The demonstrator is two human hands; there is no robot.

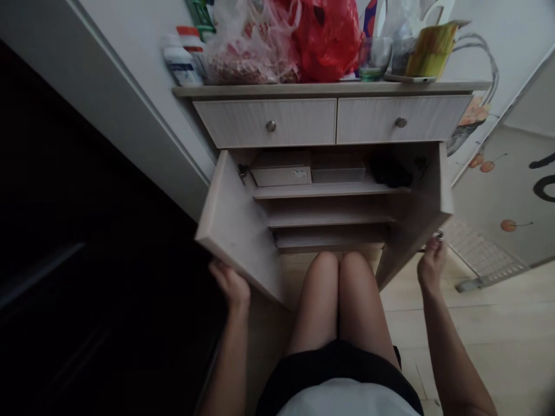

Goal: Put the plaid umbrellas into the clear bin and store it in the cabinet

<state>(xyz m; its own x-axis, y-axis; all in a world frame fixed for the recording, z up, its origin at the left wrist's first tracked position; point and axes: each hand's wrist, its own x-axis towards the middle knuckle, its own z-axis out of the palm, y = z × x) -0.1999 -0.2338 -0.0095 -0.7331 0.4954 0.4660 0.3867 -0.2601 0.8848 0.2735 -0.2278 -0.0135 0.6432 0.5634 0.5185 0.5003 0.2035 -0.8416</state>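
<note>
Both doors of a pale wood cabinet stand swung outward on either side of my knees. My left hand (230,282) is closed at the outer side of the left door (243,231), its fingertips partly hidden by the door's edge. On the other side, my right hand (432,264) pinches the small metal knob (439,235) on the outer face of the right door (418,214). Between the doors, the top shelf (329,190) carries a pale box (281,176), a second greyish box (338,174) and a dark item (390,171) I cannot make out.
Two shut drawers, a left one (234,122) and a right one (368,120), sit above the doors. The cabinet top (277,90) bears plastic bags, bottles and a glass (373,59). A dark surface (108,277) lies left; a cherry-patterned panel (511,185) stands right.
</note>
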